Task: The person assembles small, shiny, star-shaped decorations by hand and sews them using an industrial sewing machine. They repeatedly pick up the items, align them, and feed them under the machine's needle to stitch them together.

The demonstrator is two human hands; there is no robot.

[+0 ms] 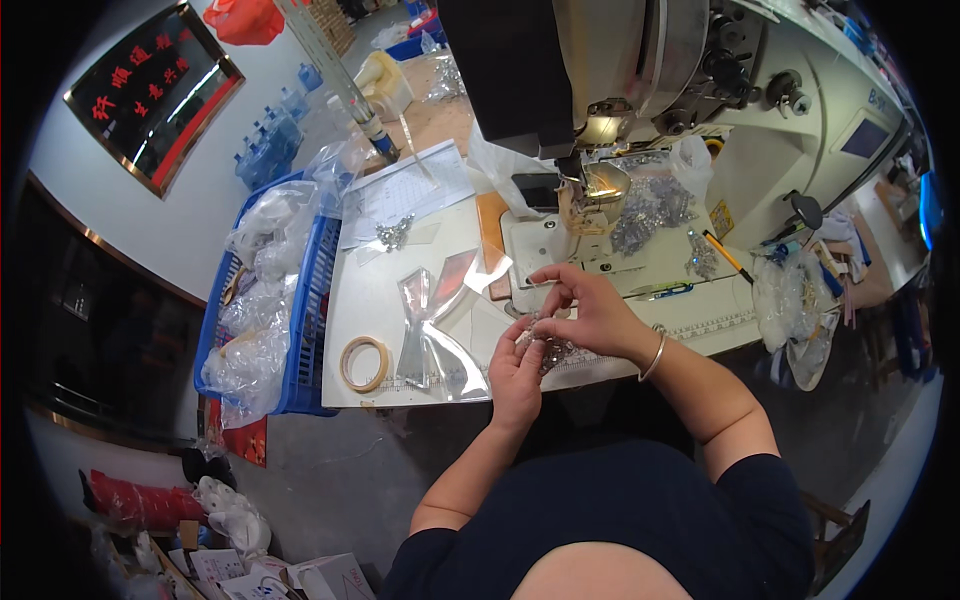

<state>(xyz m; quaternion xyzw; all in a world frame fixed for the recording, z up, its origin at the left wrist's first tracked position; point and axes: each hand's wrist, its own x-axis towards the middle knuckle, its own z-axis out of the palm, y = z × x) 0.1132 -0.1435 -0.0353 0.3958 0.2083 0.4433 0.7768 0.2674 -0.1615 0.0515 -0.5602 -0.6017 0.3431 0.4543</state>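
Your left hand (pixel 517 372) and right hand (pixel 590 310) both pinch the small, glittery beaded trim piece (pixel 545 350) above the desk (pixel 370 300) front edge; judge it light, limp and snag-prone, so grip its edges.

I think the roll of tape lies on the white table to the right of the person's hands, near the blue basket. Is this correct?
Not quite. The roll of tape lies on the white table to the left of the left hand and right hand, near the blue basket. The head view shows it.
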